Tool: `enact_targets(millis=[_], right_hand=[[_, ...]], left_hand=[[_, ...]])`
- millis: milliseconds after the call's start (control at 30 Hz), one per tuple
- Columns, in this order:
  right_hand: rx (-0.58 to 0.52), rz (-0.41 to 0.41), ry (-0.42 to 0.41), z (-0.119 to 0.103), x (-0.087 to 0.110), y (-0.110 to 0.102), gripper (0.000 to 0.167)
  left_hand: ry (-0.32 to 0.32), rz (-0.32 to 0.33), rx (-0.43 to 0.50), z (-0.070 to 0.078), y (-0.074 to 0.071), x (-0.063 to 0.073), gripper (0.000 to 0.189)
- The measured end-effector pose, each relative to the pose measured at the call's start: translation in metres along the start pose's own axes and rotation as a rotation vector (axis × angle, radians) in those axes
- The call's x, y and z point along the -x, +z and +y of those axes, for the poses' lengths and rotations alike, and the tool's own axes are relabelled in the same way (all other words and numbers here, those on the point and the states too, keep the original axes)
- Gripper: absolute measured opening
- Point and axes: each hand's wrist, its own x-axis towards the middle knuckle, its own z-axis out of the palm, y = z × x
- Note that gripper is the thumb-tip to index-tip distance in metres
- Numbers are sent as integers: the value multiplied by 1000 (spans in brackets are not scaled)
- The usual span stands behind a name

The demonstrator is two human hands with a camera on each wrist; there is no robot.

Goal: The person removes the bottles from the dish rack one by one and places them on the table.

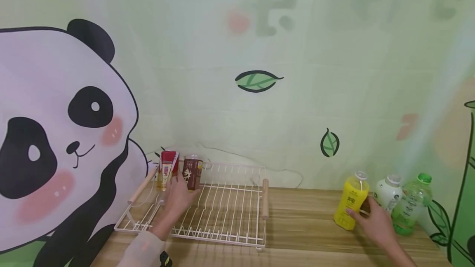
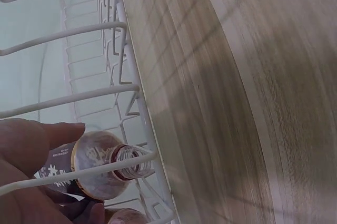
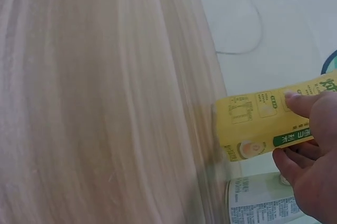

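My left hand (image 1: 179, 196) is over the left part of a white wire dish rack (image 1: 230, 240). It grips a brown-labelled plastic bottle (image 1: 192, 173), which stands upside down with its open neck toward the rack wires in the left wrist view. Just left of it, a red-labelled bottle (image 1: 169, 167) also stands in the rack. On the right, my right hand (image 1: 375, 221) holds a yellow bottle (image 1: 351, 203) between thumb and fingers. The yellow bottle is upright, slightly tilted, at the wooden tabletop; the right wrist view shows its printed side (image 3: 263, 118).
Behind the right hand stand a white bottle (image 1: 387, 193) and a clear green bottle (image 1: 411, 205) with a green cap. Wooden handles (image 1: 265, 199) flank the rack. A thin cable (image 1: 237, 154) runs along the printed panda backdrop (image 1: 222, 114).
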Motion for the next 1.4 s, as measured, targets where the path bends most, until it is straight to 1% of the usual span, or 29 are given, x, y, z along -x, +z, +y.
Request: enact_targets(millis=[133,267,333,467,567,767,933,1033,1133,1267,1300,1400], right_hand=[[-12,-13,12,1,1,3,71],[-14,-26,47,1,1,4,71],[-5,-25,48,2,1,5,70],[34,-16,17,3,2,5,67],[69,-28,8,2,2,4,67],[104,-138,39,0,6,1,74],[144,-243,70,-2,12,0,84],[148,-308,72,-8,16,-5,88],[139,-375,91,-18,20,-11,91],[135,-447,88,-43,25,-19,92],[134,-459,73,-50,26,-21,91],[155,-475,39,-71,29,-28,88]], left_hand=[[21,17,-33,-2,-1,1,100],[29,22,-45,-1,-1,2,97],[30,29,-38,0,0,2,95],[26,42,-10,2,1,2,88],[13,28,20,3,0,3,86],[-3,2,84,3,-2,3,89],[2,5,142,3,-4,2,93],[27,15,155,5,-7,2,94],[83,28,153,8,-11,2,93],[176,53,136,18,-19,6,89],[195,55,131,21,-21,8,88],[222,45,117,33,-28,14,91]])
